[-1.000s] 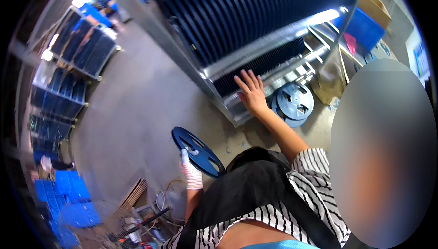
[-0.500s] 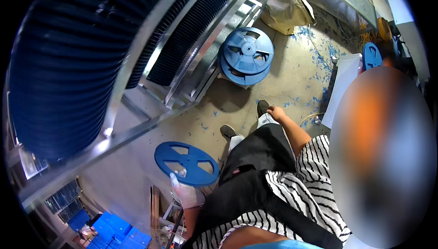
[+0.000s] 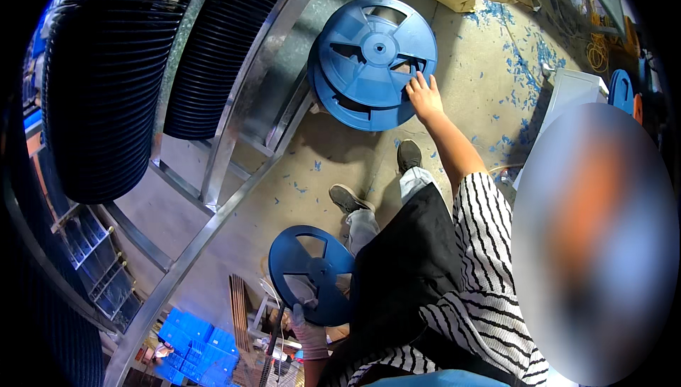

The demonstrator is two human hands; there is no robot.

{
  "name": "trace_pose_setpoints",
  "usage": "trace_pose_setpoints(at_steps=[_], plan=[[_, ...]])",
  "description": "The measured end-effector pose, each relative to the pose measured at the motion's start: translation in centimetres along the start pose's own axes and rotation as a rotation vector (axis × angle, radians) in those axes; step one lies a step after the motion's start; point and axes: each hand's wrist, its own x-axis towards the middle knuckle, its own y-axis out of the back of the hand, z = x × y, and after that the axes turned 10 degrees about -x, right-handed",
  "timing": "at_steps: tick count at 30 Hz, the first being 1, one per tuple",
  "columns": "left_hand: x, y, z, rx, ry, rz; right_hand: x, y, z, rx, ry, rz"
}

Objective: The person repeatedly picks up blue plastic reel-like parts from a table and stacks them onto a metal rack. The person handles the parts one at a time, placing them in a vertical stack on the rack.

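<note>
Since half a second ago the right hand [image 3: 425,95] has reached out to the reel stack [image 3: 372,61], which then lay untouched on the floor, and the view has swung so the stack sits higher and nearer the middle; at far left, dark ribbed discs [image 3: 99,82] hang packed in rows on a metal rack [image 3: 234,124], its silver rails slanting down across the picture; low at left lie blue crates [image 3: 186,337]; just right of them the gloved left hand [image 3: 306,327] is closed on the lower rim of a dark blue reel [image 3: 312,273], held flat-on to the camera beside the black apron [image 3: 404,259]; two shoes [image 3: 347,197] stand on the concrete floor [image 3: 468,53], which is strewn with blue chips; above them the stack of lighter blue reels leans against the rack's foot; the bare right hand, fingers spread and open, touches the top reel's right rim and grips nothing; further right stands a white box [image 3: 571,92], and another reel [image 3: 619,89] shows at the edge.
</note>
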Motion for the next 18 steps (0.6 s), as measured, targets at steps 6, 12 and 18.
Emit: trace_pose_setpoints(at_steps=[6,12,18], plan=[[-0.2,2.4,-0.9,0.092,-0.024,-0.006,0.0,2.2,2.2,0.168,0.328,0.139],[-1.1,0.5,-0.5,0.145,-0.096,-0.126,-6.0,8.2,3.7,0.132,0.386,0.218],[-3.2,-1.6,2.2,-0.021,-0.053,-0.238,-17.0,19.1,5.2,0.496,0.387,0.245]])
